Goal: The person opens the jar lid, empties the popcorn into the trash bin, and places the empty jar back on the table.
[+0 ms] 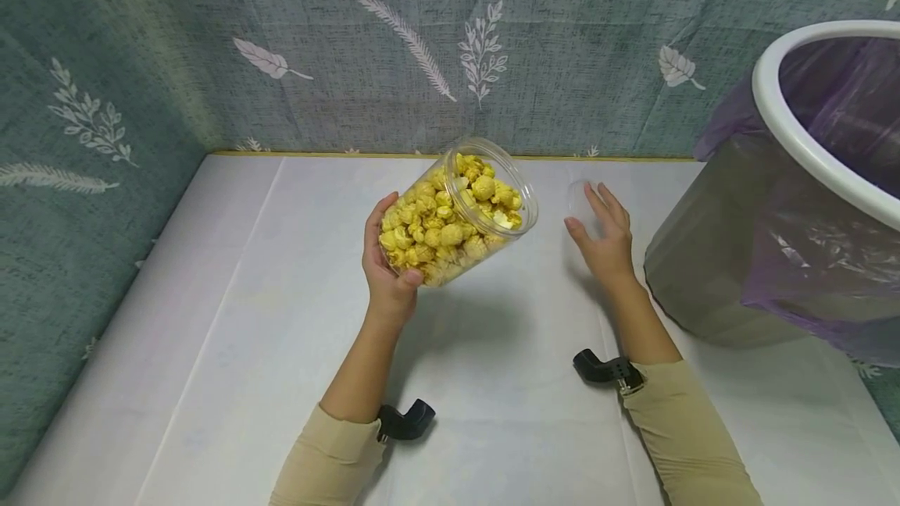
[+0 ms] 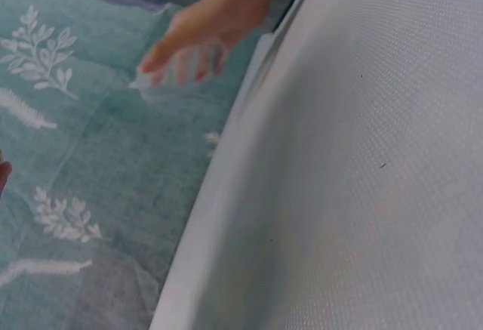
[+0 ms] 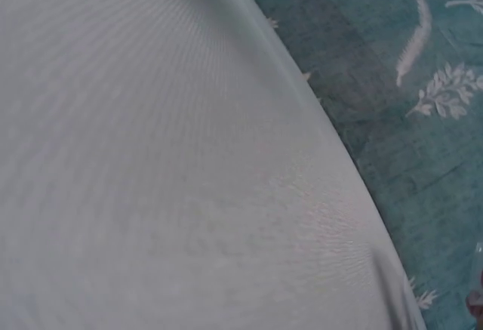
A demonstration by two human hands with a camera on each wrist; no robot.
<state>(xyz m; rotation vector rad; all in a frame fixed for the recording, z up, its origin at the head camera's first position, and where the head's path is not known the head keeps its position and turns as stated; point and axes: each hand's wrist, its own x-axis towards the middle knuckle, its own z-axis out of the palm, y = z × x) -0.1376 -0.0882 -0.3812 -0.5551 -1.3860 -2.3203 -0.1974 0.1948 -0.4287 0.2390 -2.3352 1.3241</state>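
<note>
My left hand (image 1: pixel 387 287) grips a clear plastic jar (image 1: pixel 460 256) by its base, thumb and fingers on either side. Yellow popcorn (image 1: pixel 425 229) fills most of it. The jar is tilted above the table, its uncovered mouth facing up and to the right. Right of it, my right hand (image 1: pixel 608 244) holds a thin transparent lid (image 1: pixel 579 200), faint in the head view. The left wrist view shows that lid (image 2: pixel 162 90) more plainly at the fingers. Only a sliver of fingertip (image 3: pixel 475 303) enters the right wrist view.
A grey bin (image 1: pixel 710 248) with a white rim (image 1: pixel 769 88) and a purple bag (image 1: pixel 780 287) stands at the right, close to my right forearm. White cloth covers the table (image 1: pixel 281 381). Green leaf-patterned fabric (image 1: pixel 316 37) rises behind and at the left.
</note>
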